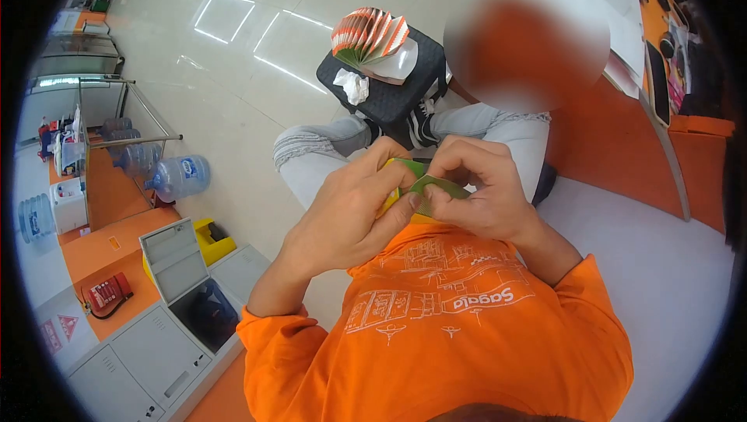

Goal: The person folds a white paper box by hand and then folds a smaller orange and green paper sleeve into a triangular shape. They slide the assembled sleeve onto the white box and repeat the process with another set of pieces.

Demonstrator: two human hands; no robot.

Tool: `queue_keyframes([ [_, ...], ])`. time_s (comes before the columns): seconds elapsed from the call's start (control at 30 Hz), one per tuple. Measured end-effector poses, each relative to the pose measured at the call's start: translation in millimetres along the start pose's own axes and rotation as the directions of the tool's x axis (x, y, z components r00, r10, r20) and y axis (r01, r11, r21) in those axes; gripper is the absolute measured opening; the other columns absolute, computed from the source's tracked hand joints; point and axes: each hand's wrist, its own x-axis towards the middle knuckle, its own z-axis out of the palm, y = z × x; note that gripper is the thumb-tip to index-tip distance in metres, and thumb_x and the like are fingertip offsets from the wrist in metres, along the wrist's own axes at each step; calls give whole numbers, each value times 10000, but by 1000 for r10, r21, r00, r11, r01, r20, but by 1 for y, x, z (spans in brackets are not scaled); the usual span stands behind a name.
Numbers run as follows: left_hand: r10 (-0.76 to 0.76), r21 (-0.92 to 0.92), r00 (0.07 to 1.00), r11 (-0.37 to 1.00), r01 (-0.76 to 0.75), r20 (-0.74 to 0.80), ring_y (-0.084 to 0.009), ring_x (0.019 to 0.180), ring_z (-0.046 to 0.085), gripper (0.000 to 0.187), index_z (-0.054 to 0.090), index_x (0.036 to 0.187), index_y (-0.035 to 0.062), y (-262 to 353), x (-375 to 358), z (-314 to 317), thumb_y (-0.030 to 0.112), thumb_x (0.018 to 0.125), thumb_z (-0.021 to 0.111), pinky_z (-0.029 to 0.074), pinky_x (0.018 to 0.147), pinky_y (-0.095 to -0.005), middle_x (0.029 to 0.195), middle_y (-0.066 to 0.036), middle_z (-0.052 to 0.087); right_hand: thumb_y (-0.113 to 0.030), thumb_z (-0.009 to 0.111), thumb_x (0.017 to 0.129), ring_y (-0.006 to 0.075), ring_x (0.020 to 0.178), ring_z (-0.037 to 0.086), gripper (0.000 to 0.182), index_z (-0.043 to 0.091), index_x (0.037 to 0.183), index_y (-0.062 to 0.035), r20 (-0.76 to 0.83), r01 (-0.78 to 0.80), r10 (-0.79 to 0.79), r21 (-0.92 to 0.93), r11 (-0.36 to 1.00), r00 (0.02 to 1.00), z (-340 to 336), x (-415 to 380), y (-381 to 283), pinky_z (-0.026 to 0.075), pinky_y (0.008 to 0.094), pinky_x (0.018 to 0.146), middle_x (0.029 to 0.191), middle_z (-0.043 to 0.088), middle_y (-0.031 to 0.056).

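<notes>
My left hand and my right hand meet in front of my orange shirt. Between them is a small folded piece of green and yellow paper. The fingers of my left hand close around its yellow side, while my right thumb and fingers pinch the green edge. Part of the paper is hidden behind my fingers. Beyond my hands, a fan of pleated orange, white and green paper rests on a black woven stool. Beside it lies a crumpled white tissue.
An orange desk borders the right, near a blurred round area. To the left are a large water bottle, grey lockers with one door raised, and a red fire extinguisher bag. Glossy tiles cover the floor.
</notes>
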Motion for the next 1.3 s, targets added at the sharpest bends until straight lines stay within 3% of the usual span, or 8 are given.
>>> queue_keyframes([
  [0.17,-18,-27,1000,999,18,-24,-251,891,573,83,600,993,3,2,-1,3,36,948,661,482,741,-317,1093,-127,539,22,721,819,51,722,572,116,658,916,15,92,-226,214,165,960,973,-4,0,2,454,220,607,830,637,29],
  [0.5,75,40,992,997,-71,-102,-377,892,590,154,572,950,13,-6,3,13,38,862,696,480,759,-433,1049,-170,575,15,711,810,56,636,521,114,623,883,23,-5,-15,14,-57,998,1000,2,-3,6,414,248,549,741,607,40],
  [0.67,67,56,995,996,-63,-75,-334,888,576,150,561,957,8,-10,5,14,19,861,675,474,733,-390,1060,-163,553,-4,729,805,67,625,522,125,624,871,10,-82,48,-59,-138,989,995,10,-5,5,408,254,540,711,588,51],
  [0.8,23,16,998,1000,-22,-59,-258,871,570,119,570,974,0,-10,3,15,3,889,652,477,684,-331,1078,-140,536,-10,728,817,53,644,524,117,628,871,17,-68,-37,31,-86,996,997,8,-6,5,418,252,554,718,603,34],
  [0.87,23,50,997,999,-20,-68,-245,868,570,115,578,978,-5,-9,3,14,2,894,656,477,677,-320,1083,-137,536,-18,722,836,36,670,526,103,634,868,24,-23,-257,260,83,963,965,5,-5,4,427,244,573,740,625,7],
  [1.03,4,-1,997,1000,-4,-71,-231,872,573,98,595,983,-18,-11,1,18,-6,911,660,476,659,-296,1097,-142,533,-19,712,853,17,692,521,84,639,863,20,37,-196,194,64,978,980,2,-5,12,413,224,586,736,618,-24],
  [1.1,44,-12,987,999,-47,-156,-363,949,583,135,582,932,11,-14,0,26,15,868,702,473,828,-414,1084,-176,563,-17,710,854,15,695,521,79,639,861,17,51,-204,202,52,978,978,4,-6,12,408,219,586,729,613,-25],
  [1.3,-15,-39,993,999,11,-118,-360,940,588,114,593,956,-5,-9,0,18,23,906,692,481,813,-394,1098,-193,562,-109,757,859,88,611,542,184,643,879,34,-14,-198,200,92,976,980,7,-6,9,446,265,567,701,625,75],
])
